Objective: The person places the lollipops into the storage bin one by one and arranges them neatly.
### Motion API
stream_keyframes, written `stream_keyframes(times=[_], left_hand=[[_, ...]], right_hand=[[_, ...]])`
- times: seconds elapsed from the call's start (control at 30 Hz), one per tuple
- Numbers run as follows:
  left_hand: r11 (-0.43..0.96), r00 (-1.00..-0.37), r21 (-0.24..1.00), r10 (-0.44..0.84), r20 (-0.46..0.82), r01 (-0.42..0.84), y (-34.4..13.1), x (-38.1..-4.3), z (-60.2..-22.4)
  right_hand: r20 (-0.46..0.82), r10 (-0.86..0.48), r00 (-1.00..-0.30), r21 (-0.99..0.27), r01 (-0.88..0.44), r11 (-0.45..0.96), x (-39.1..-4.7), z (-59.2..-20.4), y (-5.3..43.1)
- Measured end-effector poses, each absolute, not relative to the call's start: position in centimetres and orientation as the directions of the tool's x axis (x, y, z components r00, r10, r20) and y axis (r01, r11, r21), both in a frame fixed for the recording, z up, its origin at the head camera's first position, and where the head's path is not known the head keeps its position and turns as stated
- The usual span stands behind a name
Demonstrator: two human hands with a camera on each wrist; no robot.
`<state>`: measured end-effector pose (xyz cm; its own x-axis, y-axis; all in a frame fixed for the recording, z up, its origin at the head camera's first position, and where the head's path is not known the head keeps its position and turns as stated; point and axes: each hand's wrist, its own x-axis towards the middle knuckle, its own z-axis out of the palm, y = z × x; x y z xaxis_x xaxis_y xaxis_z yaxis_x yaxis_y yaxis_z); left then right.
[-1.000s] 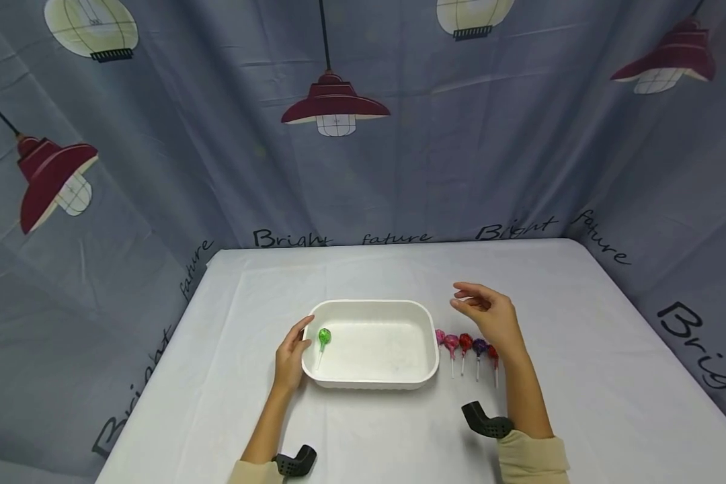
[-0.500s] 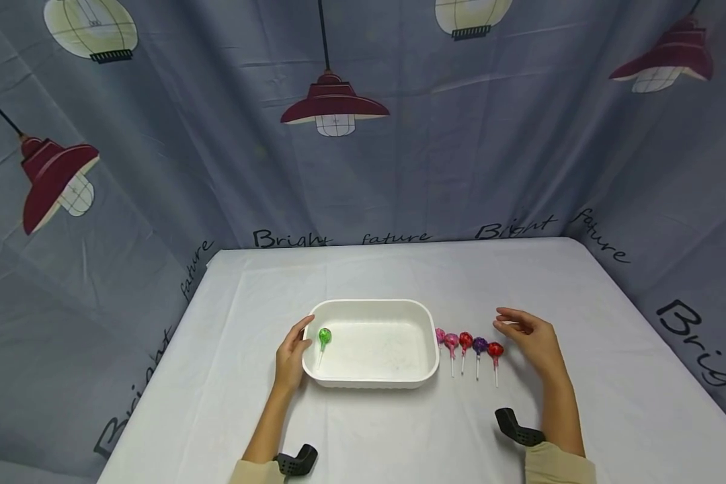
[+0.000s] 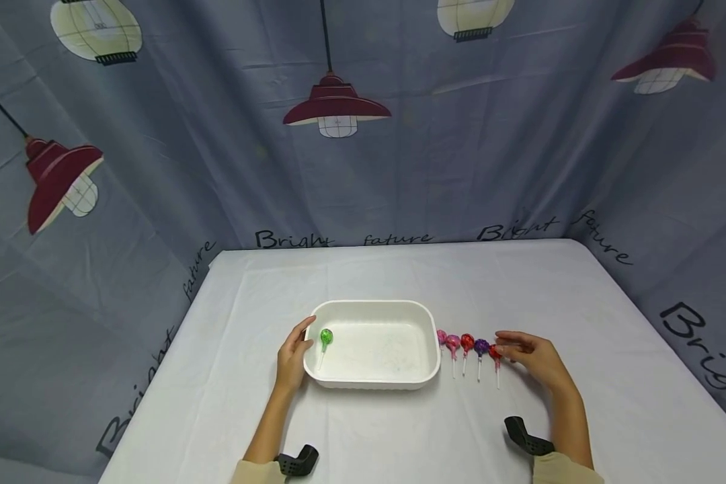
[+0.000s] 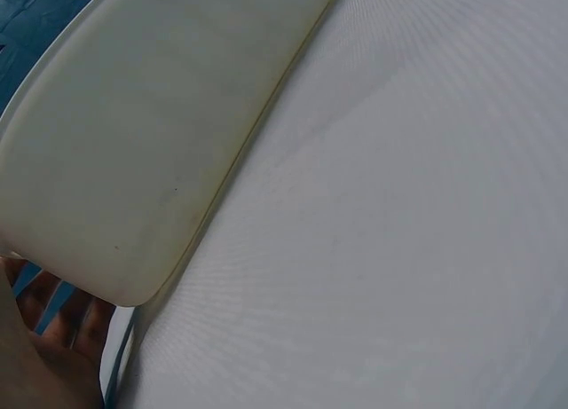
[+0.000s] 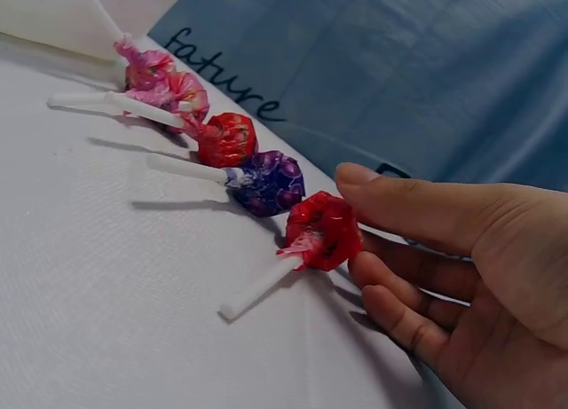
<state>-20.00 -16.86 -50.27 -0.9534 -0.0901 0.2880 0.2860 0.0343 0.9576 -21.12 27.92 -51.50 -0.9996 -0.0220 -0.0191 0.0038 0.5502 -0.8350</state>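
Observation:
My left hand (image 3: 290,358) holds the left end of a white rectangular tray (image 3: 372,386), its fingertips at the rim. A green lollipop (image 3: 325,339) lies inside the tray at the left. In the left wrist view the tray (image 4: 133,143) hides most of the fingers of my left hand (image 4: 58,351). My right hand (image 3: 535,359) is at the rightmost red lollipop (image 5: 324,232). In the right wrist view its thumb and fingers stand around the candy head, without a clear pinch; the index finger cannot be made out.
Left of that red lollipop lie a purple lollipop (image 5: 271,184), another red one (image 5: 227,139) and two pink ones (image 5: 186,94), in a row beside the tray's right end. They lie on a white-covered table (image 3: 387,437). Behind hangs a grey-blue curtain (image 3: 399,175) with printed lamps.
My right hand has moved right and down from above the lollipop row to the rightmost red lollipop. My left hand, the tray and the lollipops have stayed in place.

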Motion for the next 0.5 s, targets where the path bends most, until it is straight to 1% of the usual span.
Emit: stream_keyframes(times=[0.5], left_hand=[[0.029,-0.959,0.961,-0.070,0.276,0.275,-16.97,-20.00,-50.42]], right_hand=[[-0.029,-0.058,-0.998,-0.825,-0.009,0.565,-21.14,-51.82,27.74]])
